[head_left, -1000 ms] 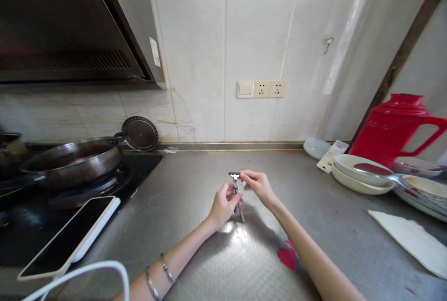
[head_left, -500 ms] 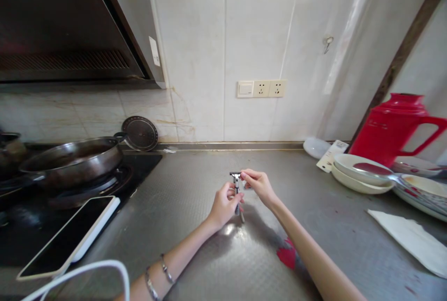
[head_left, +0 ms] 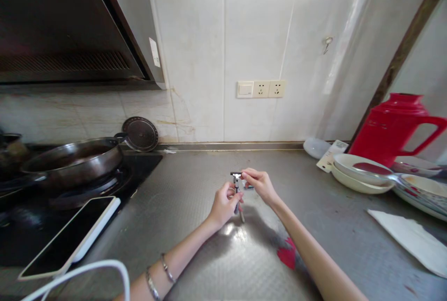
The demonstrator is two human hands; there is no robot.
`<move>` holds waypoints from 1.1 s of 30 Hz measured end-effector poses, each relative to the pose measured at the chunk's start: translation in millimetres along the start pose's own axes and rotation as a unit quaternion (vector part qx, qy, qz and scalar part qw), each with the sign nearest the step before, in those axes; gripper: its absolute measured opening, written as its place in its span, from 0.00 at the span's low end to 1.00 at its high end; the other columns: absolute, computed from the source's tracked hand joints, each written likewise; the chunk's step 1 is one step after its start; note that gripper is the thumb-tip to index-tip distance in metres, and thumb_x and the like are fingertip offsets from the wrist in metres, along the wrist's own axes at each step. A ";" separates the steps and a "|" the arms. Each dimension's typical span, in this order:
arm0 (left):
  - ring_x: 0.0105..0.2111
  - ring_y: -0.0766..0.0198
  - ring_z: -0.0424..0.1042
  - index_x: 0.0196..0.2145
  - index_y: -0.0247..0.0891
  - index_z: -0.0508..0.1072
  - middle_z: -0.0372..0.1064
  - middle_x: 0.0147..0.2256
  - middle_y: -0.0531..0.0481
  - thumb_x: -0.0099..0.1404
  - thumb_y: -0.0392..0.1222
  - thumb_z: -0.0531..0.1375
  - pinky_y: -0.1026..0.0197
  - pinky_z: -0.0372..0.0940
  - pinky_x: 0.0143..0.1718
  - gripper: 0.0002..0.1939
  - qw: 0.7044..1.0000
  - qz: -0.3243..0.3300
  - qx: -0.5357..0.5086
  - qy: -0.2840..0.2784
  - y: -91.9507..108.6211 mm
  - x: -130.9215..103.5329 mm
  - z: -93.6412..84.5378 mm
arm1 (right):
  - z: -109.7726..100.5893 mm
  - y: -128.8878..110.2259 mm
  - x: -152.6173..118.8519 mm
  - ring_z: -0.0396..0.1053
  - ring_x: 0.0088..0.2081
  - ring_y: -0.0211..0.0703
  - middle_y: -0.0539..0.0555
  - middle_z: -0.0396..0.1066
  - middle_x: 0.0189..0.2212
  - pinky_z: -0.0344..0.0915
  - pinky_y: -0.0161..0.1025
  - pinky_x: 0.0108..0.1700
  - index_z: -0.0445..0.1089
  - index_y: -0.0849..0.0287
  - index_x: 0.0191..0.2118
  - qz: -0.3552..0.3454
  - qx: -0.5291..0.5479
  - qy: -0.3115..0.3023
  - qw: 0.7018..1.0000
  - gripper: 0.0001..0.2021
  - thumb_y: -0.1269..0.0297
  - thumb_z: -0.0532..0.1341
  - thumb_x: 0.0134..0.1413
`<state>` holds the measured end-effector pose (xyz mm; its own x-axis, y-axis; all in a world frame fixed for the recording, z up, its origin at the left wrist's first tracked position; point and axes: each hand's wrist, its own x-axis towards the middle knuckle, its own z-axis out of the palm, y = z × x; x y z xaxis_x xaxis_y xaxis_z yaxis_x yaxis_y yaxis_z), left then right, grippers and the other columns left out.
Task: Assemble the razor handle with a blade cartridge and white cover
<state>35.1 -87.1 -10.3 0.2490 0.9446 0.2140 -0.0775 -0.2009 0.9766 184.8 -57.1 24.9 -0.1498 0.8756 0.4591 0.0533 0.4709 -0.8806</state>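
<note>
A small razor (head_left: 236, 192) with a dark crosswise head and a silver-and-black handle is held upright above the metal counter (head_left: 195, 175). Around its handle, the fingers of my left hand (head_left: 223, 205) are closed, thumb toward me. My right hand (head_left: 260, 185) pinches the right end of the razor's head between thumb and fingertips. Just behind these fingers lies a small flat, shiny piece (head_left: 248, 186), partly hidden and too small to name. A thin pale stick-like shape (head_left: 241, 215) shows below the handle; I cannot tell whether it is a separate thing.
At left are a hob with a steel pan (head_left: 75, 159), a round dark lid (head_left: 140, 134), a phone (head_left: 70, 238) and a white cable (head_left: 104, 266). On the right stand a red thermos jug (head_left: 394, 128), stacked bowls (head_left: 361, 182), a plate (head_left: 424, 196) and a paper towel (head_left: 408, 240).
Both hands keep their hold on the razor and have barely moved. Slightly more of the small shiny piece shows behind my right fingers.
</note>
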 end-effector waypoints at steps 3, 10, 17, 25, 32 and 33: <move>0.16 0.69 0.66 0.34 0.37 0.61 0.67 0.23 0.55 0.56 0.50 0.60 0.66 0.61 0.17 0.15 1.000 -0.007 0.004 0.006 -0.7 0.1 0.2 | -0.5 1.3 0.3 0.63 0.27 0.36 0.53 0.68 0.27 0.62 0.31 0.24 0.75 0.61 0.28 -0.016 -0.013 0.000 1.000 0.15 0.53 0.61 0.48; 0.16 0.68 0.67 0.34 0.36 0.62 0.68 0.22 0.54 0.56 0.48 0.59 0.66 0.62 0.17 0.15 1.000 -0.025 -0.001 0.017 1.5 -0.5 1.7 | 1.1 5.6 -1.3 0.64 0.25 0.34 0.53 0.69 0.29 0.63 0.30 0.24 0.76 0.61 0.30 -0.039 -0.031 -0.008 0.999 0.13 0.56 0.59 0.52; 0.16 0.66 0.68 0.35 0.36 0.63 0.68 0.22 0.53 0.54 0.50 0.61 0.65 0.63 0.18 0.17 1.000 -0.026 -0.006 0.013 5.2 0.1 0.0 | 3.8 5.9 -1.9 0.67 0.29 0.37 0.54 0.70 0.29 0.64 0.30 0.23 0.76 0.61 0.31 -0.032 -0.020 -0.001 0.999 0.14 0.56 0.59 0.52; 0.16 0.66 0.69 0.37 0.35 0.64 0.69 0.23 0.52 0.53 0.50 0.61 0.65 0.63 0.18 0.19 0.999 -0.046 -0.018 0.014 11.7 -1.9 2.8 | 7.1 4.9 -1.6 0.68 0.28 0.38 0.53 0.71 0.27 0.65 0.30 0.23 0.75 0.61 0.31 -0.009 -0.007 0.017 1.000 0.14 0.55 0.60 0.50; 0.17 0.65 0.70 0.35 0.36 0.63 0.70 0.23 0.52 0.52 0.52 0.62 0.65 0.63 0.18 0.19 0.998 -0.052 -0.021 0.023 13.5 -1.7 3.4 | 8.0 5.8 -1.3 0.70 0.29 0.40 0.54 0.73 0.27 0.65 0.31 0.22 0.75 0.61 0.32 0.020 0.011 0.019 1.000 0.15 0.54 0.61 0.48; 0.18 0.64 0.71 0.34 0.36 0.63 0.71 0.24 0.51 0.52 0.52 0.62 0.65 0.64 0.19 0.19 0.998 -0.052 -0.024 0.025 13.0 -1.0 3.1 | 7.9 6.1 -1.1 0.71 0.30 0.41 0.55 0.73 0.29 0.65 0.31 0.22 0.75 0.62 0.34 0.031 0.013 0.019 0.999 0.15 0.54 0.61 0.48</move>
<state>36.8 -91.4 2.2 0.2094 0.9717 0.1093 -0.0996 -0.0900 0.9910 177.4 -56.0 18.1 -0.1101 0.9070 0.4064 0.0348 0.4122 -0.9104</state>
